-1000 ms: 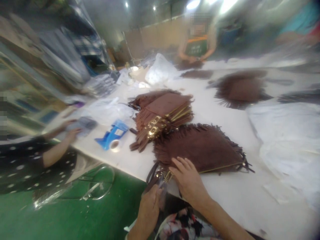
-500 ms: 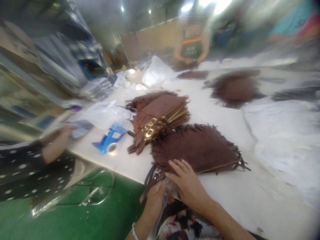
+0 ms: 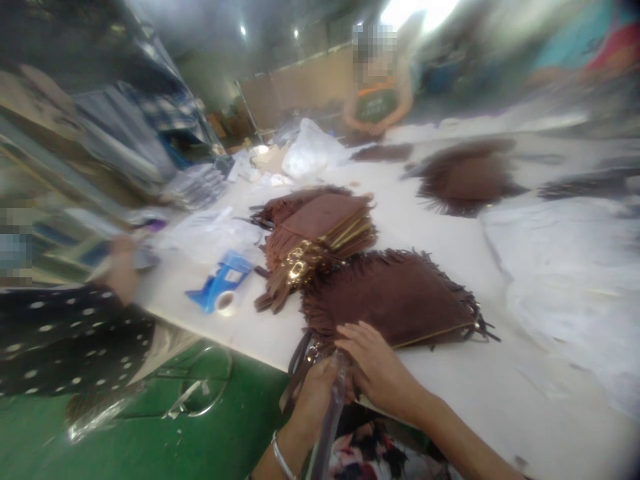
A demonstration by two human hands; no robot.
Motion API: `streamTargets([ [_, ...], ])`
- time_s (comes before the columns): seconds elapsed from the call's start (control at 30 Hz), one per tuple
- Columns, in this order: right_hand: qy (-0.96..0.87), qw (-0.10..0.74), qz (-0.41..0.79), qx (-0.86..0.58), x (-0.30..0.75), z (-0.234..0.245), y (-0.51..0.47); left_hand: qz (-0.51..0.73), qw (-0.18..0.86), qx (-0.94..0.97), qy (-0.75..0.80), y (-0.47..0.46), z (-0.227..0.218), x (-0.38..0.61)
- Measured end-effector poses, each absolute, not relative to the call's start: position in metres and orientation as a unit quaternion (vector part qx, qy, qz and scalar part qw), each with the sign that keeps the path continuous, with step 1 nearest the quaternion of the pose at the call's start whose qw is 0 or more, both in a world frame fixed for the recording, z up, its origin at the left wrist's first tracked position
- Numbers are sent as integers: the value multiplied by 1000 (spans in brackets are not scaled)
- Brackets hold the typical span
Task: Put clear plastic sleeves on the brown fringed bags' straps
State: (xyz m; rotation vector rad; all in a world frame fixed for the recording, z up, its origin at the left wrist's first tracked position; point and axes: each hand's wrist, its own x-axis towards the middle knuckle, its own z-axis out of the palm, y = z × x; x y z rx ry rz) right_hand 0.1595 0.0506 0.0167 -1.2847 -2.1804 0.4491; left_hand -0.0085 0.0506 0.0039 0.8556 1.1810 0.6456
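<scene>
Brown fringed bag [image 3: 395,300] lies flat at the near edge of the white table [image 3: 500,380], fringe splayed round its sides, a yellowish line (prob. a zip) along the near edge; looks soft, suede-like & fairly light, so it'd likely sag if lifted by one corner; not fragile, tho' the fringe could snag or fold under; best hold prob. both short sides, or flat underneath, w/ fringe kept clear. Right hand [image 3: 377,363] is spread palm-down, fingers laid on the bag's near left corner; left hand [image 3: 315,387] is curled round a strip of clear plastic [image 3: 327,427], just beside the dark strap [image 3: 299,353] & metal fittings; exact finger grip there can't be told, too blurred; the plastic will prob. be thin & slippery. Just beyond: a stack of brown bags [image 3: 325,217] w/ gold-coloured hardware [image 3: 299,265]; left of it a blue tape dispenser [image 3: 217,283] w/ tape roll [image 3: 226,303]; its pale label isn't legible. Further out, a co-worker's dotted sleeve [image 3: 50,333] at left; across the table a person in a green top [image 3: 377,103], pale lettering on it unreadable; no brand can be made out.
</scene>
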Motion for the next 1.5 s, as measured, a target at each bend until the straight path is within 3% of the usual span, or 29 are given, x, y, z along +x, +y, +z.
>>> streamTargets([
  [0.3, -817, 273, 178, -475, 161, 17, 50, 258, 594, 504, 571, 60, 3, -20],
  [0.6, -816, 247, 172, -494, 161, 16, 55, 251, 632, 457, 574, 63, 8, -19],
  [1.0, -797, 312, 73, -513, 143, -4, 55, 277, 775, 323, 468, 61, 17, -31],
  [1.17, -803, 295, 37, -516, 137, -14, 53, 299, 847, 209, 386, 53, 19, -44],
  [1.5, -811, 286, 16, -511, 134, -11, 52, 302, 841, 147, 423, 52, -5, -46],
])
